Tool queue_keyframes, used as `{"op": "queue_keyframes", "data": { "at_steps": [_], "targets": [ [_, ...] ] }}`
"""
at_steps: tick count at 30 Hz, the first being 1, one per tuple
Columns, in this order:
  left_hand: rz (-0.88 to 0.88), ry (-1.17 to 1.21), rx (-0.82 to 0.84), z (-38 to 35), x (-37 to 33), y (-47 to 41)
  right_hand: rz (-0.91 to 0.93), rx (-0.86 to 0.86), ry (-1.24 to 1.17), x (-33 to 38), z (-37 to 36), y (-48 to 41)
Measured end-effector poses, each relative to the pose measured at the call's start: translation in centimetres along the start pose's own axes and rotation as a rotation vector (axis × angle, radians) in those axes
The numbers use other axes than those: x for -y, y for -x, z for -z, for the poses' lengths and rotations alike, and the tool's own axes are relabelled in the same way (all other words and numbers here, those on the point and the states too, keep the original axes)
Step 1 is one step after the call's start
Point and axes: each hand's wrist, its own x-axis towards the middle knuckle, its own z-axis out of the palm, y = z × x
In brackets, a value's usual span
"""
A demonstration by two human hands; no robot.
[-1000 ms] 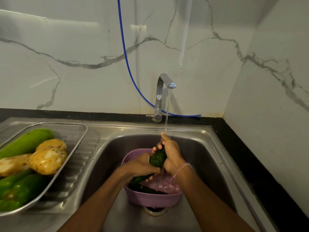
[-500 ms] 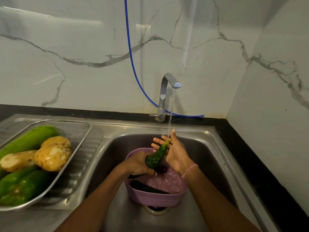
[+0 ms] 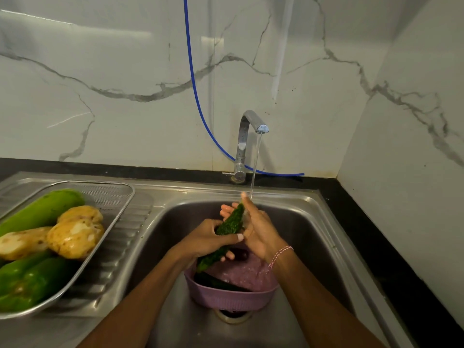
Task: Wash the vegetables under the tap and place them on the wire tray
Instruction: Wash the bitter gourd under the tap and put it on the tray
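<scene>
left hand (image 3: 204, 241) fingers curled round bitter gourd (image 3: 232, 222) | right hand (image 3: 259, 231) fingers straight, flat on it | under tap (image 3: 244, 144) stream | above purple colander (image 3: 233, 298)

wire tray (image 3: 120, 194) left of sink (image 3: 313, 222) | basket (image 3: 231, 301) in sink | tap (image 3: 247, 144) behind

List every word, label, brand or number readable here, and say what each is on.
None. No writing shows on the tap, wire tray, purple basket, gourd, sink or wall.
</scene>
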Motion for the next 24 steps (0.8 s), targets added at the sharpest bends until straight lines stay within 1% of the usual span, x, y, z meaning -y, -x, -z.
{"op": "queue_keyframes", "data": {
  "at_steps": [3, 6, 8, 10, 12, 14, 17, 19, 21, 23, 24],
  "targets": [
    [-0.062, -0.031, -0.089, -0.5, 0.1, -0.4, -0.070, -0.006, 0.101, -0.8, -0.7, 0.0],
    [-0.097, -0.027, -0.080, -1.2, -0.3, -0.4, -0.031, -0.020, 0.118, -1.5, -1.5, 0.2],
    [-0.116, -0.038, -0.071, -1.5, -0.6, -0.4, 0.013, -0.085, 0.186, -1.7, -1.9, 0.0],
    [-0.110, -0.052, -0.073, -1.7, -0.9, -0.4, 0.023, -0.198, 0.250, -1.5, -2.2, 0.1],
    [-0.090, -0.077, -0.042, -1.8, -1.1, -0.4, 0.007, -0.302, 0.273, -1.4, -2.0, -0.2],
    [-0.064, -0.072, -0.009, -1.9, -1.1, -0.5, -0.037, -0.340, 0.273, -0.9, -1.7, -0.2],
    [-0.023, -0.008, -0.013, -2.1, -0.8, -0.6, -0.104, -0.291, 0.216, -0.4, -1.3, -0.1],
    [-0.004, 0.050, -0.051, -2.3, -0.7, -0.5, -0.139, -0.144, 0.110, -0.3, -1.1, 0.3],
    [0.027, 0.213, -0.110, -2.3, -1.0, -0.3, -0.111, 0.015, -0.049, -0.5, -1.3, 0.3],
    [0.053, 0.338, -0.140, -2.1, -1.6, -0.2, -0.036, 0.073, -0.145, -0.4, -1.2, -0.1],
    [0.059, 0.372, -0.135, -2.1, -1.8, -0.2, 0.000, 0.051, -0.144, -0.4, -1.4, -0.1]
  ]
}}
